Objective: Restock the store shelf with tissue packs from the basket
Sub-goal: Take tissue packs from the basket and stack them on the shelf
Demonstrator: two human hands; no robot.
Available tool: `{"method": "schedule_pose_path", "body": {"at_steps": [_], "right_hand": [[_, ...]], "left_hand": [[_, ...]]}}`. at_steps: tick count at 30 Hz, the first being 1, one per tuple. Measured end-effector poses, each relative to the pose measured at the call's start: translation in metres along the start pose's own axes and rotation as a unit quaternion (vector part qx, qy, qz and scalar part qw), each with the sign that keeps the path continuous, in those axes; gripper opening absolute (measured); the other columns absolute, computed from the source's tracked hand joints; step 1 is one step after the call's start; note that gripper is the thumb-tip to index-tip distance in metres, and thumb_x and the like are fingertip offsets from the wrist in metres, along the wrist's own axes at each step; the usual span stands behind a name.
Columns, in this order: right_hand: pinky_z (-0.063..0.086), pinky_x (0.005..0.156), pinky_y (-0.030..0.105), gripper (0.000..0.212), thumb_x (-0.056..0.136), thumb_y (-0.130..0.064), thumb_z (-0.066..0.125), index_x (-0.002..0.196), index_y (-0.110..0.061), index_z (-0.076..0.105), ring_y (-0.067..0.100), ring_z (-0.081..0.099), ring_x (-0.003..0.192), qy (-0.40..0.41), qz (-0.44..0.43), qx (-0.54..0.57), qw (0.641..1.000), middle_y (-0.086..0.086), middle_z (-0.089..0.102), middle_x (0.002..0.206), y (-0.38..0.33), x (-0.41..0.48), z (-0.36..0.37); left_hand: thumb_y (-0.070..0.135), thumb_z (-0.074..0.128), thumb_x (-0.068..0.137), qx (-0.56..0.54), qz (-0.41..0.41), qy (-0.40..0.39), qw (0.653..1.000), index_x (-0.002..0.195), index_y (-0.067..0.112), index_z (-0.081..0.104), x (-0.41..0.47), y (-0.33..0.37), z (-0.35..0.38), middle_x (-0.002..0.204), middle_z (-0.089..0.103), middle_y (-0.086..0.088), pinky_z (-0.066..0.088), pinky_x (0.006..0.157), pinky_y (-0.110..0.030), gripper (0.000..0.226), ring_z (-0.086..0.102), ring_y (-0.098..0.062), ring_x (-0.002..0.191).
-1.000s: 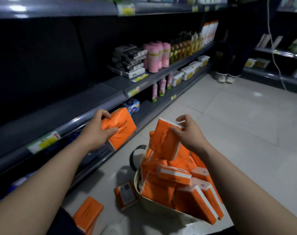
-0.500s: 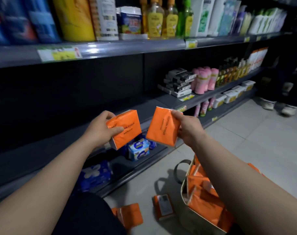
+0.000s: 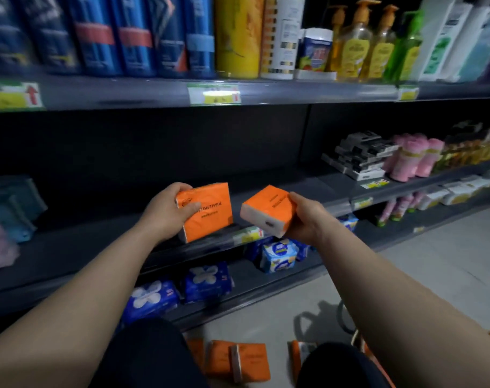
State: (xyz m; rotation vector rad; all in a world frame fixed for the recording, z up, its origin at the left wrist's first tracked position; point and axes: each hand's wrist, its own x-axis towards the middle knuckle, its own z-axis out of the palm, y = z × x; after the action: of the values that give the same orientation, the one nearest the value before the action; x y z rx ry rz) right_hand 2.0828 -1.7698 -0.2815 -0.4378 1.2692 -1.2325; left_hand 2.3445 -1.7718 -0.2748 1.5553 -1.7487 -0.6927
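Nearest: loose orange packs (image 3: 246, 362) lay on the floor by the knees. The basket (image 3: 343, 317) was mostly cut off at right, only its handle showing. Left grip (image 3: 165, 212) was curled round one tissue pack (image 3: 210, 211), label up. Right grip (image 3: 305, 217) clasped a second pack (image 3: 266, 210) by its end, tilted. Both hung just before the bare middle shelf (image 3: 308, 186), likely lined up for side-by-side placement.

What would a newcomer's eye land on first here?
Two bright orange tissue packs in front of the dark middle shelf: the left pack gripped by the left hand, the right pack by the right hand, side by side but apart. Then the orange packs lying on the floor at the bottom, and the blue packs on the lowest shelf.
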Motion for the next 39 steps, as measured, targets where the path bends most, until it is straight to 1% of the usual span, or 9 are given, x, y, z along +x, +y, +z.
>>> {"method": "schedule_pose_path", "body": {"at_steps": [3,9,13,17,23,27,30,35,39], "right_hand": [[0.056,0.062,0.044,0.034,0.093,-0.019,0.057,0.122,-0.003,0.052,0.031,0.063,0.093,-0.077,0.035,-0.024,0.996,0.019,0.062,0.118,0.01,0.014,0.036],[0.053,0.075,0.049,0.036,0.082,0.001,0.062,0.116,-0.005,0.05,0.03,0.065,0.09,-0.161,0.016,-0.108,0.981,0.019,0.064,0.105,0.022,0.043,0.089],[0.056,0.074,0.048,0.082,0.055,0.008,0.078,0.128,-0.002,0.043,0.034,0.064,0.101,-0.154,-0.028,-0.159,0.975,0.019,0.06,0.12,0.034,0.07,0.13],[0.054,0.082,0.046,0.026,0.068,0.008,0.075,0.09,0.003,0.061,0.032,0.066,0.088,-0.13,-0.07,-0.222,0.964,0.018,0.068,0.095,0.045,0.091,0.165],[0.058,0.073,0.04,0.059,0.058,-0.003,0.083,0.111,-0.007,0.059,0.028,0.069,0.083,-0.124,-0.124,-0.284,0.943,0.013,0.069,0.099,0.062,0.134,0.212],[0.055,0.067,0.034,0.055,0.066,0.004,0.078,0.116,-0.009,0.06,0.025,0.065,0.087,-0.142,-0.162,-0.307,0.927,0.011,0.066,0.107,0.063,0.153,0.233],[0.049,0.056,0.026,0.048,0.069,0.006,0.076,0.111,-0.009,0.06,0.017,0.061,0.077,-0.159,-0.183,-0.317,0.917,0.009,0.063,0.105,0.059,0.166,0.244],[0.053,0.084,0.039,0.049,0.072,-0.001,0.076,0.117,-0.013,0.06,0.025,0.062,0.1,-0.152,-0.213,-0.397,0.88,0.008,0.064,0.112,0.058,0.184,0.255],[0.051,0.082,0.037,0.055,0.073,0.002,0.075,0.123,-0.008,0.056,0.024,0.061,0.103,-0.154,-0.227,-0.375,0.885,0.006,0.062,0.115,0.065,0.195,0.259]], "left_hand": [[0.03,0.064,0.089,0.015,-0.043,0.034,0.998,0.13,0.023,0.047,0.004,-0.025,-0.02,0.114,0.055,0.002,0.042,0.072,-0.027,0.044,0.055,-0.016,0.096],[0.016,0.062,0.088,0.029,-0.117,0.056,0.991,0.136,0.021,0.04,0.02,-0.065,-0.05,0.118,0.054,-0.001,0.043,0.076,-0.028,0.052,0.053,-0.017,0.099],[0.014,0.067,0.085,-0.001,-0.173,0.102,0.98,0.138,0.014,0.034,0.04,-0.103,-0.075,0.123,0.054,-0.008,0.045,0.08,-0.031,0.063,0.053,-0.019,0.101],[0.017,0.075,0.08,-0.073,-0.202,0.143,0.966,0.134,0.006,0.042,0.068,-0.147,-0.093,0.123,0.057,-0.009,0.05,0.083,-0.033,0.064,0.058,-0.022,0.105],[0.02,0.078,0.079,-0.123,-0.193,0.174,0.958,0.137,0.011,0.044,0.113,-0.198,-0.104,0.124,0.056,-0.005,0.046,0.077,-0.028,0.068,0.056,-0.018,0.1],[0.021,0.075,0.081,-0.115,-0.186,0.164,0.962,0.129,0.012,0.051,0.144,-0.226,-0.106,0.122,0.058,-0.005,0.05,0.085,-0.032,0.055,0.059,-0.023,0.106],[0.016,0.073,0.081,-0.1,-0.176,0.179,0.963,0.127,0.01,0.053,0.163,-0.241,-0.106,0.124,0.059,-0.01,0.051,0.09,-0.037,0.05,0.059,-0.026,0.108],[0.026,0.063,0.09,-0.028,-0.151,0.162,0.975,0.136,0.016,0.046,0.185,-0.255,-0.108,0.125,0.056,-0.001,0.048,0.089,-0.031,0.051,0.056,-0.021,0.11],[0.022,0.06,0.091,0.007,-0.14,0.175,0.975,0.137,0.015,0.046,0.201,-0.262,-0.109,0.131,0.055,-0.011,0.044,0.089,-0.029,0.048,0.054,-0.026,0.116]]}}
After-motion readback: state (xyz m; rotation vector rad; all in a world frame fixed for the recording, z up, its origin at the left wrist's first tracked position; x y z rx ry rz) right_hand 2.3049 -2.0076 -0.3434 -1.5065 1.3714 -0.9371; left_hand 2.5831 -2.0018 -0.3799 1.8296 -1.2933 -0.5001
